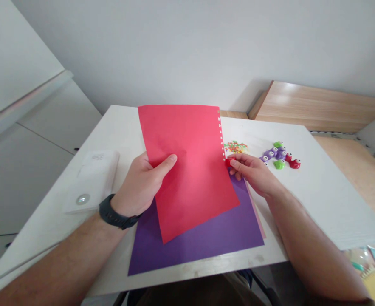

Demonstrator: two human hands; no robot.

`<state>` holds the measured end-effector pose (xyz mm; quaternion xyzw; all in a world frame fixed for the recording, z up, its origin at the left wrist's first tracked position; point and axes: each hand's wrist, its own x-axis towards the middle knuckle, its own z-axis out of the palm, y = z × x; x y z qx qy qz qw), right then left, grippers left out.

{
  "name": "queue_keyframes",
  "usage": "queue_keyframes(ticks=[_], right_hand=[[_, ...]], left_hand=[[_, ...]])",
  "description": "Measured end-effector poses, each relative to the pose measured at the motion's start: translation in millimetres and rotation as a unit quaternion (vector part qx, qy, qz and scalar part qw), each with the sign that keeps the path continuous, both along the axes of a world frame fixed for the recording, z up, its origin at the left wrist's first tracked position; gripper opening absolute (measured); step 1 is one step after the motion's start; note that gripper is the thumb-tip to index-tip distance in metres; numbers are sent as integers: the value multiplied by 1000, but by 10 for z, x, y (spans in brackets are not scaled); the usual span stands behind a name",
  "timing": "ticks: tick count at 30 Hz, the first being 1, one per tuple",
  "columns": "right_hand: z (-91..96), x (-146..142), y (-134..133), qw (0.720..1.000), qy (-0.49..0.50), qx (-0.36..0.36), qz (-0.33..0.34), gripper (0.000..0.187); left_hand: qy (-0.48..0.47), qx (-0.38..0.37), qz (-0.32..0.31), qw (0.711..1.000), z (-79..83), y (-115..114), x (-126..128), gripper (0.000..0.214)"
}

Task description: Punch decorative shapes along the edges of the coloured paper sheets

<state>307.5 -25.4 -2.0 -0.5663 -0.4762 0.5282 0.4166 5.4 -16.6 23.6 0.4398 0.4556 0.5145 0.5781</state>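
My left hand (149,180) grips a red sheet of paper (190,144) by its left side, thumb on top and fingers behind. The sheet is raised and tilted, and a row of small punched holes runs down the upper part of its right edge. At that edge, my right hand (249,170) closes around a small red craft punch (229,162), with the paper's border against it. Beneath the red sheet lies purple paper (193,250), with a pink sheet (259,216) peeking out at its right.
Small colourful paper cutouts (236,147) are heaped beyond my right hand. Several purple, green and red punches with eyes (279,155) stand farther right. A white box (93,180) lies at the left of the white table (327,199). Wooden boards (321,106) lean behind.
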Motion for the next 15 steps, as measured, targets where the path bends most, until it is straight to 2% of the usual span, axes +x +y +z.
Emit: queue_keyframes(ticks=[15], right_hand=[[-7,31,-8,1000,13,-13,8,39]], left_hand=[[11,16,-11,1000,-15,6,-16,42]])
